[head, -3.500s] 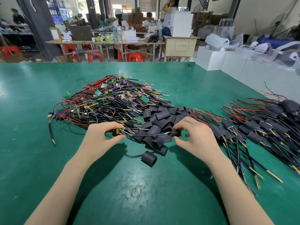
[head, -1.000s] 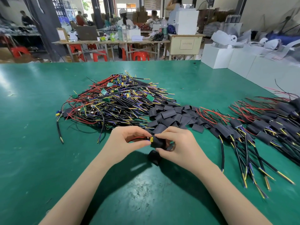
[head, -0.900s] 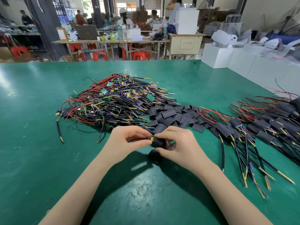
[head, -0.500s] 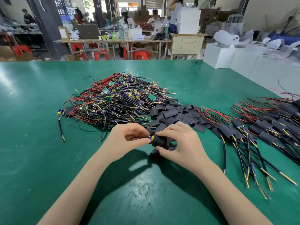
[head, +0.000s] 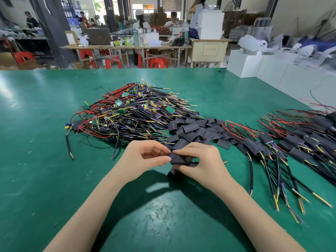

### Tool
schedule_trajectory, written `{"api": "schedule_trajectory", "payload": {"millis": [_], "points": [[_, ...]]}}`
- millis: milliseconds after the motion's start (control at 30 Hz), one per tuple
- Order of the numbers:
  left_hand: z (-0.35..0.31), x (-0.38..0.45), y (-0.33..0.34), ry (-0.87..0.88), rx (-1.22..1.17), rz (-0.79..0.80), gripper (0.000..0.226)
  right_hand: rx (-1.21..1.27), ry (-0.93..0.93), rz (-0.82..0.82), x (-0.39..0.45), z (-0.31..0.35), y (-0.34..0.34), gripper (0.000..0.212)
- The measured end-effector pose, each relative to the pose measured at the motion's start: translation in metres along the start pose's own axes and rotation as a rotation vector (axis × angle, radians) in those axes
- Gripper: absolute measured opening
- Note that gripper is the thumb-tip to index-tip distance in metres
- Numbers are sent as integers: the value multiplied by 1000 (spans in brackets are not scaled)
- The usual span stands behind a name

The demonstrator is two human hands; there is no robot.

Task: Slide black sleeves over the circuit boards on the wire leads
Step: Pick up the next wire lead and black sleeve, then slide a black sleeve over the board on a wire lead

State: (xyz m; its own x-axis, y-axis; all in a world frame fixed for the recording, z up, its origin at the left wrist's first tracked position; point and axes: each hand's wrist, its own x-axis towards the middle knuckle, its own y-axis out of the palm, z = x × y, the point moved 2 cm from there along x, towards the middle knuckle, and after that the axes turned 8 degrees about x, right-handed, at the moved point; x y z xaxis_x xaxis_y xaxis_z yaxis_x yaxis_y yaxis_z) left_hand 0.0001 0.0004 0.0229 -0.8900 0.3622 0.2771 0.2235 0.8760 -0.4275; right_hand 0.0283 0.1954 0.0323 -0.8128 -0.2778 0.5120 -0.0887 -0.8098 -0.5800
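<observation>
Head view, and both hands meet low over the green table [head: 45, 124]. The right hand [head: 201, 162] pinches one black sleeve [head: 179, 158] between thumb and curled fingers, holding it just above the tabletop, right in front of the loose sleeve heap. The left hand [head: 143, 157] comes in from the other side, thumb and forefinger pressed together at the sleeve's left mouth, where a speck of blue and yellow shows. What it pinches there is mostly hidden, so whether a circuit board sits inside the sleeve I cannot tell. A second dark sleeve [head: 172, 174] lies under the hands in their shadow, hard to make out.

Three piles on the table. One, the tangle of unsleeved wire leads [head: 127, 115] behind the left hand, red, black, yellow and purple, too knotted to count; about five small green circuit boards [head: 170, 110] show on top of it. Two, the heap of loose black sleeves [head: 192, 130], easily over a dozen, overlapping. Three, the sleeved leads [head: 283, 144] fanned out to the right, again more than a dozen, with the row cut off by the right edge.

Beyond the table, four or five people sit or stand at workbenches [head: 127, 46], small and blurred, with red stools [head: 158, 62] beneath and white boxes [head: 243, 62] at the right.
</observation>
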Motion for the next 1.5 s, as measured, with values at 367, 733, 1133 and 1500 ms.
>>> {"api": "schedule_trajectory", "payload": {"millis": [367,733,1133,1500], "points": [[-2,1,-4,4,22,-52,18,-166,189,117,0,-9,-8,25],[1,1,4,-16,-12,9,16,-366,128,187,-2,-8,5,51],[2,2,-2,51,36,-83,12,-164,-5,-54,0,0,-13,30],[4,5,-27,37,39,-401,9,-725,451,-690,-15,-52,-108,20]]}}
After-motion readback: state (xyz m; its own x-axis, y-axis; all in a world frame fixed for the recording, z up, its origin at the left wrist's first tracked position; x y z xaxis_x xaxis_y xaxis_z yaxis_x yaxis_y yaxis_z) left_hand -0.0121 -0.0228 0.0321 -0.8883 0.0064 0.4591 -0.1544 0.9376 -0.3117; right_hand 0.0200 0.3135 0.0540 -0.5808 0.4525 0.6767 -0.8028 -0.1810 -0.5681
